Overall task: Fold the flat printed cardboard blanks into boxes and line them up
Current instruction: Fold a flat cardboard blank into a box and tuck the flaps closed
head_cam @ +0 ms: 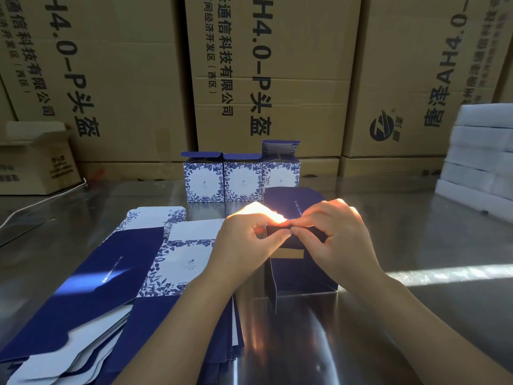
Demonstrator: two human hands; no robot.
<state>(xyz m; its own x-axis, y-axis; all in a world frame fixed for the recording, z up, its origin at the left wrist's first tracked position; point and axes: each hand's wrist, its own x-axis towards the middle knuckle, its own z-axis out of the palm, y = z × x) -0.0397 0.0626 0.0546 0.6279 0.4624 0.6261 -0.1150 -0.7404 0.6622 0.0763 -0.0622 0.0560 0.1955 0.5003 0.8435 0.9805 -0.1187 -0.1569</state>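
box (301, 273), top edge between pinching left hand (244, 243) and right hand (340, 237), steel table (430, 232) rightward

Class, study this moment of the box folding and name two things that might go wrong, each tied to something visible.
Sun glare falls where the left hand and right hand pinch the flap of the dark box; the crease may go crooked.
That box stands close before the three finished boxes; a push might topple one.
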